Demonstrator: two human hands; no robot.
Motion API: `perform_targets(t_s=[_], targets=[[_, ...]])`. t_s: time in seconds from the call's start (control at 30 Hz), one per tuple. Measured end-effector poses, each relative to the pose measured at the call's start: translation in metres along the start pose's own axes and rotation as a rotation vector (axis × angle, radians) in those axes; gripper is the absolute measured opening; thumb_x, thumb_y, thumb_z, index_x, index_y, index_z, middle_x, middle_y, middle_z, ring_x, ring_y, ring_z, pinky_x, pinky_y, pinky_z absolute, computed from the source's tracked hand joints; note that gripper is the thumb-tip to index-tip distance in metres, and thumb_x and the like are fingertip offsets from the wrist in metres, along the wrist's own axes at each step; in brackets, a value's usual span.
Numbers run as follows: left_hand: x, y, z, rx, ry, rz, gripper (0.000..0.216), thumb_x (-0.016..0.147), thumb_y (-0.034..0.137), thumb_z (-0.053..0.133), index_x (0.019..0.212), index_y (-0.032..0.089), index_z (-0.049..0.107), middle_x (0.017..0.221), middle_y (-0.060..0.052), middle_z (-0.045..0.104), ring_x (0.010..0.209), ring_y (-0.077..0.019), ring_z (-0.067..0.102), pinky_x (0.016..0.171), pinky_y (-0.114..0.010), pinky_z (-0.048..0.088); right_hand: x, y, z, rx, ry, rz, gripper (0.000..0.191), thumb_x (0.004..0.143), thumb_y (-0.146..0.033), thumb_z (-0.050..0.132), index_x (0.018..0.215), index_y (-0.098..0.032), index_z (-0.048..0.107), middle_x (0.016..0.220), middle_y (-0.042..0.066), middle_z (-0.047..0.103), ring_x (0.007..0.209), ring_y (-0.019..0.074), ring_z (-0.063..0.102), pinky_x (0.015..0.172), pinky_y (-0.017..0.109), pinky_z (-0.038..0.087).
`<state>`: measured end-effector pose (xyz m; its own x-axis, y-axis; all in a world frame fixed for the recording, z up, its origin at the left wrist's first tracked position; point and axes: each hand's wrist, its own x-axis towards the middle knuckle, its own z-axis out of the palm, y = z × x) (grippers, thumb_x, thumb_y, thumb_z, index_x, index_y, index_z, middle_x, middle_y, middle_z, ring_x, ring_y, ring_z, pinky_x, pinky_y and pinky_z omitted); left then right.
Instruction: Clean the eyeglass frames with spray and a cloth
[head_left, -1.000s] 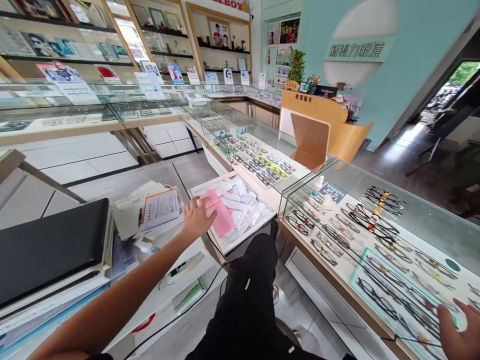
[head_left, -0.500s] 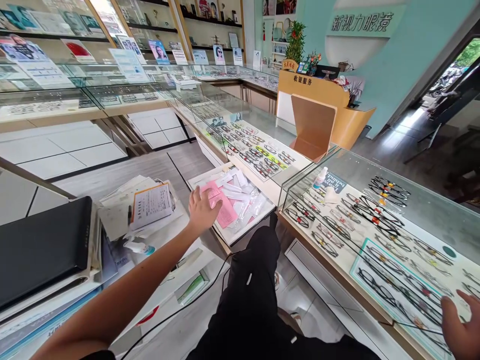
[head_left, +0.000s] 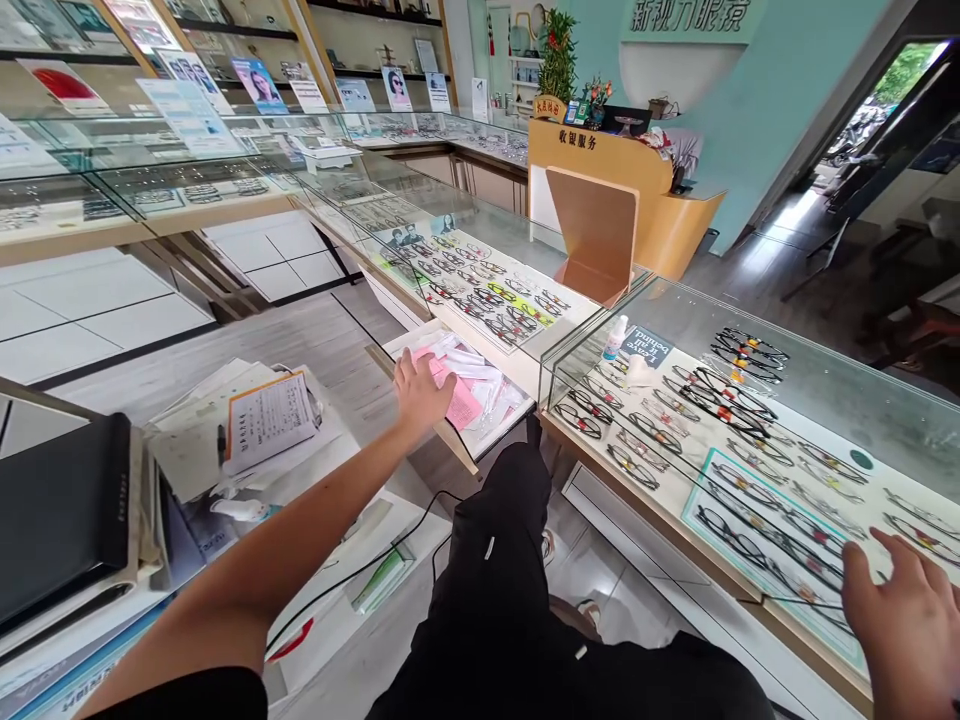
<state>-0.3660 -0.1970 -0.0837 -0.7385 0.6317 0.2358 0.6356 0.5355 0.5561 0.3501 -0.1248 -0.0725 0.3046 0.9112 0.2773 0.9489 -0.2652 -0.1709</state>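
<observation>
My left hand [head_left: 424, 392] is at the front edge of a pulled-out drawer [head_left: 491, 443], fingers spread and stretched over its contents. Inside the drawer, pink paper slips [head_left: 463, 402] lie beside the fingers, with white papers [head_left: 466, 357] and clear plastic bags behind them. The hand's underside is hidden, so I cannot tell how firmly it touches the front. At the right edge, my right hand [head_left: 909, 610] is by the glass display counter, thumb and fingers apart and nothing visible in it. Several eyeglasses [head_left: 731, 540] lie in the case beside it.
To the left, a black laptop [head_left: 60, 515] and a handwritten notepad [head_left: 268, 418] rest on a desk. A black cable [head_left: 352, 570] runs across near my legs. The glass counter [head_left: 551, 385] adjoins the drawer on the right; a spray bottle [head_left: 615, 338] stands near its corner.
The drawer has slid partway inward, with my left hand at its front. My right hand has come further into view over the counter. The whole view has turned slightly right.
</observation>
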Motion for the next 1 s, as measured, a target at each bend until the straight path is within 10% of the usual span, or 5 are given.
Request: perform_targets(t_s=[1.0], targets=[[0.052, 0.083, 0.064, -0.345, 0.053, -0.071, 0.112, 0.103, 0.073, 0.054, 0.181, 0.008, 0.008, 0.187, -0.031, -0.009, 0.176, -0.0473, -0.004, 0.14, -0.069, 0.013, -0.009, -0.03, -0.016, 0.031, 0.025, -0.011, 0.073, 0.108, -0.065, 0.033, 0.154, -0.02, 0.067, 0.161, 0.016, 0.065, 0.143, 0.0483, 0.058, 0.113, 0.063, 0.049]])
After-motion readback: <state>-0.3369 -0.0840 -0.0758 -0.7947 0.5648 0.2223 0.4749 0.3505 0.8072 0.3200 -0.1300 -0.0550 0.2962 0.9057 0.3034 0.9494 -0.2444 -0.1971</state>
